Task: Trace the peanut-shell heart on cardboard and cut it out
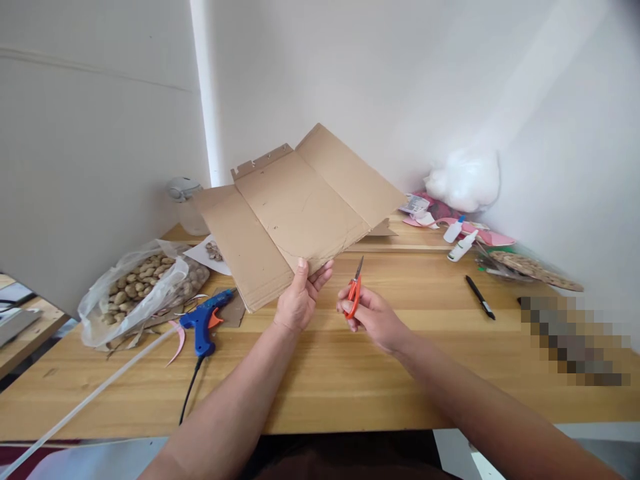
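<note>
A creased sheet of brown cardboard is held up at a tilt above the table by my left hand. The thumb lies on the near face at the lower edge, with the fingers behind it. Faint curved pencil-like lines show on its surface. My right hand grips orange-handled scissors with the blades pointing up and apart from the cardboard. The blades look closed or nearly so.
On the left lie a plastic bag of peanuts and a blue glue gun with a long glue stick and a cord. To the right are glue bottles, a black pen and a blurred-out item. A white bag sits behind.
</note>
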A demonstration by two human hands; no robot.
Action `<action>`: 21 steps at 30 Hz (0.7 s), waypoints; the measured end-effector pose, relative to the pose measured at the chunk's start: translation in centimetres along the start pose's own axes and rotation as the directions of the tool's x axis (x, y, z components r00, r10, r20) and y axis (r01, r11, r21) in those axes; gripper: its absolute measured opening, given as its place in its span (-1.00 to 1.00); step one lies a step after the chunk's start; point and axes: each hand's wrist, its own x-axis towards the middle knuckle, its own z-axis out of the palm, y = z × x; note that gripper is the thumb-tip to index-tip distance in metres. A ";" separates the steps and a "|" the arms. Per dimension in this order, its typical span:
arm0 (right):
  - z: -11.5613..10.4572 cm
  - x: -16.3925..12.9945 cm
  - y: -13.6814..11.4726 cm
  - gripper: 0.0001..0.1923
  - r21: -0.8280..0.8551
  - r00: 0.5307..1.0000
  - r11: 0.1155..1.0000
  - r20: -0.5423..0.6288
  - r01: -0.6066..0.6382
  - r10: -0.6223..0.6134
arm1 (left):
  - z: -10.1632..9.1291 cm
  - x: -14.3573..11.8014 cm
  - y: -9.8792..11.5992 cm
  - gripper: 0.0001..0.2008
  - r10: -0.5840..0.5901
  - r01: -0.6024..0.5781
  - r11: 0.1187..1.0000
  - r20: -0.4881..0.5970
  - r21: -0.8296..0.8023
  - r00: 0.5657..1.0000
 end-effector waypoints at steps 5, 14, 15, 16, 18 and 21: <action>0.7 1.1 0.8 -0.70 -0.186 0.988 0.971 -0.001 0.152 -0.155 | -0.3 -0.1 -0.4 -0.66 0.018 -0.016 0.999 -0.055 0.041 0.998; -0.2 0.5 2.3 -0.67 -0.333 0.963 0.904 0.066 0.269 -0.262 | 0.2 -1.5 -2.0 -0.55 -0.010 0.032 0.971 -0.094 0.238 0.996; -0.2 0.6 2.3 -0.67 -0.338 0.959 0.898 0.067 0.280 -0.274 | 0.2 -1.6 -2.1 -0.55 -0.018 0.041 0.968 -0.095 0.247 0.995; -0.2 0.6 2.3 -0.66 -0.340 0.957 0.895 0.065 0.287 -0.282 | 0.2 -1.7 -2.3 -0.54 -0.028 0.053 0.966 -0.098 0.254 0.995; -0.1 0.7 2.3 -0.62 -0.340 0.956 0.895 0.052 0.290 -0.290 | 0.2 -1.9 -2.6 -0.52 -0.046 0.072 0.963 -0.103 0.262 0.994; 0.0 0.8 2.4 -0.59 -0.352 0.955 0.892 0.022 0.284 -0.295 | 0.3 -2.1 -3.0 -0.51 -0.050 0.077 0.961 -0.107 0.266 0.993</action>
